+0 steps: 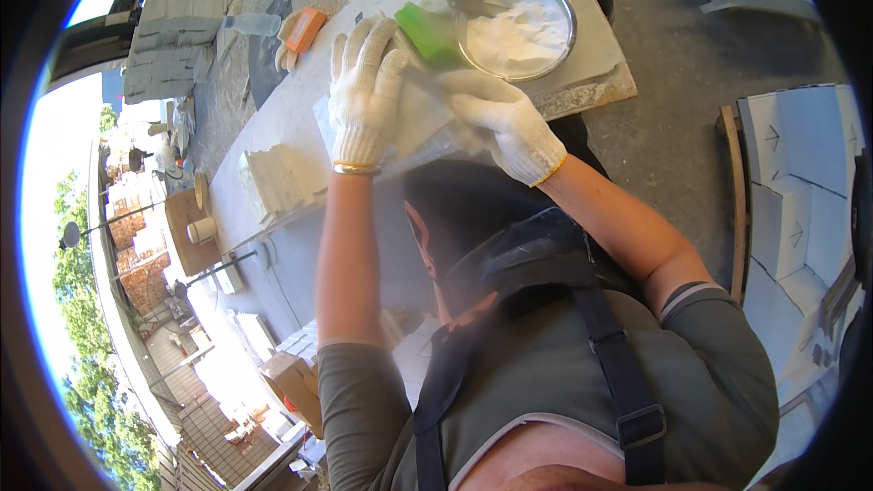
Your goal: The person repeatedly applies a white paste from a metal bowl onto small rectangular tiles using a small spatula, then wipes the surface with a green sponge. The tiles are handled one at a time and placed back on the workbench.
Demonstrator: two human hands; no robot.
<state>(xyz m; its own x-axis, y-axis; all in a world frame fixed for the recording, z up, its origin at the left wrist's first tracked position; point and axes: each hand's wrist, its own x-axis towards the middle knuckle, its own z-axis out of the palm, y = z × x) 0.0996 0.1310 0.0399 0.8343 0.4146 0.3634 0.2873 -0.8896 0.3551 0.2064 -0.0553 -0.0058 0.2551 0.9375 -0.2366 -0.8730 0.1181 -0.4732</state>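
Upper middle of the frame: the left hand [364, 95] lies over the pale piece [422, 111], fingers stretched out, probably to steady it. The right hand [507, 123] blurs at the piece's right side; I cannot tell how firmly either grips. The bowl [574, 29] of white powder [518, 36] sits just above the right hand, presumably for easy reach.

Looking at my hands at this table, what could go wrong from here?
The bowl of white powder stands open close to your right hand, so a knock might spill some. The pale piece by your left hand is near your side of the table, so it could drop if it slipped. The green block beside the bowl might also get nudged.
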